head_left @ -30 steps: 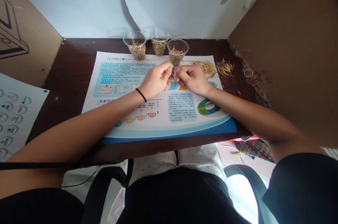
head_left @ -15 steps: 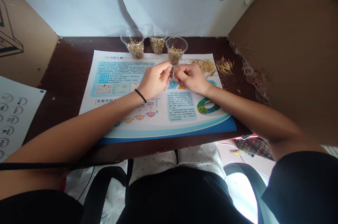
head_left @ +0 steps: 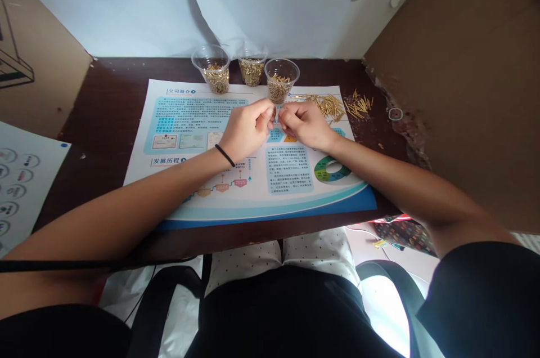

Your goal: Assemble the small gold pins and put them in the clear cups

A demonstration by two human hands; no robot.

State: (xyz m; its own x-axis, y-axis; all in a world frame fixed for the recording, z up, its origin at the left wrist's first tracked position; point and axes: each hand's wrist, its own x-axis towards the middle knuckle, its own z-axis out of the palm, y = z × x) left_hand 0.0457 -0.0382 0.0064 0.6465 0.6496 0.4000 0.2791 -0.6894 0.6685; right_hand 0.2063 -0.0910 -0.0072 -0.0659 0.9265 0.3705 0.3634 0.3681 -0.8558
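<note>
My left hand (head_left: 248,126) and my right hand (head_left: 307,122) are close together over a printed poster (head_left: 198,147), each with its fingers pinched. What the fingertips hold is too small or too hidden to make out. Just behind them stands a clear plastic cup (head_left: 282,83) of small gold-coloured metal pins. Two more clear cups, one at the left (head_left: 217,76) and one in the middle (head_left: 252,68), hold similar small gold pieces. Beyond my right hand lies a loose pile of longer gold pins (head_left: 331,106), partly on the poster.
A second pile of gold pins (head_left: 359,104) lies on the dark table (head_left: 126,72) beside the poster. Cardboard walls the right side (head_left: 472,93) and the left side (head_left: 37,26), with a white sheet (head_left: 270,3) at the back. Another printed sheet (head_left: 29,178) lies at the left.
My fingertips have drawn slightly apart, and the small gold bit glimpsed between them no longer shows clearly. Cups and piles stay where they were; the view shifts a little.
</note>
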